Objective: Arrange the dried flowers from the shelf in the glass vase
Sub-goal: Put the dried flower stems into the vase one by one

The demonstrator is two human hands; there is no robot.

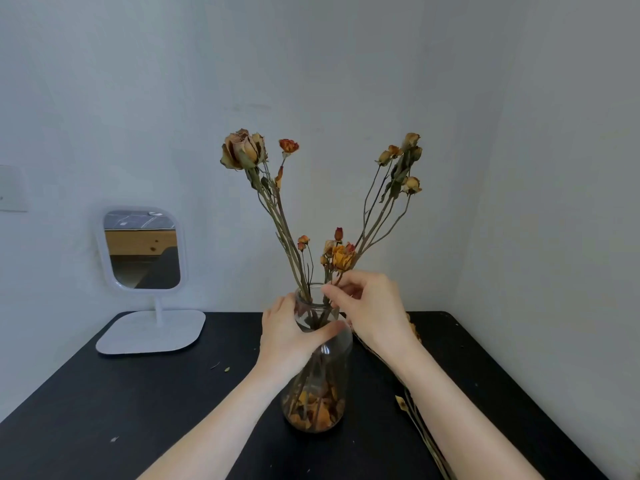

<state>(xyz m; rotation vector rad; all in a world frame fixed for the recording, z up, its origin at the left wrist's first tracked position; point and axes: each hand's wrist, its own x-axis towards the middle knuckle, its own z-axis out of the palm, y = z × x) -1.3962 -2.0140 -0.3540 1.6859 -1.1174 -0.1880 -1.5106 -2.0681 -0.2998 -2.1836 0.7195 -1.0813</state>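
A clear glass vase (322, 382) stands on the black table (138, 410), with loose orange petals at its bottom. Several dried flowers rise from it: a large beige rose (242, 150) leaning left, a spray of small buds (403, 161) leaning right, and a short orange rose (341, 256) near the mouth. My left hand (291, 336) is wrapped around the vase's neck. Above the mouth, my right hand (369, 306) pinches the stems of the short flowers between its fingertips. More dried stems (415, 420) lie on the table under my right forearm.
A white stand mirror (143, 251) sits at the table's back left on its flat base (152, 332). Small dry bits dot the tabletop. White walls close off the back and the right side. A wall plate (12, 188) is at far left.
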